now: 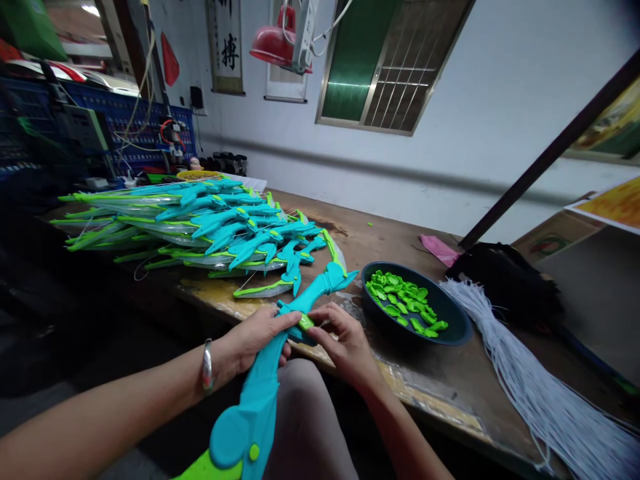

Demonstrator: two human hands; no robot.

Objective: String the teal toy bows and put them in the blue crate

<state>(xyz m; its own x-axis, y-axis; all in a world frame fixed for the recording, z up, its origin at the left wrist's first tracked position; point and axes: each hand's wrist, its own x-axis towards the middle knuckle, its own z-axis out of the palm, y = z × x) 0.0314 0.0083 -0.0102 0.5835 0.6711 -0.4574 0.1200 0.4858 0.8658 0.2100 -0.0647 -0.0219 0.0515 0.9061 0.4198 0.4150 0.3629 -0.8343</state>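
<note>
A long teal plastic toy bow [260, 387] runs from my lap up to the table edge. My left hand [255, 340] grips its shaft near the middle. My right hand [345, 343] pinches a small green plastic piece [305, 322] against the shaft, just beside the left thumb. A dark blue bowl [450, 320] with several green pieces [403, 301] sits on the wooden table [380, 240] right of my hands.
A big pile of teal and green toy bows [210, 227] covers the table's left side. White cords [530, 373] fan out at right beside a black bundle [505, 280]. A pink scrap [440, 250] lies behind the bowl. A red lamp [275, 43] hangs overhead.
</note>
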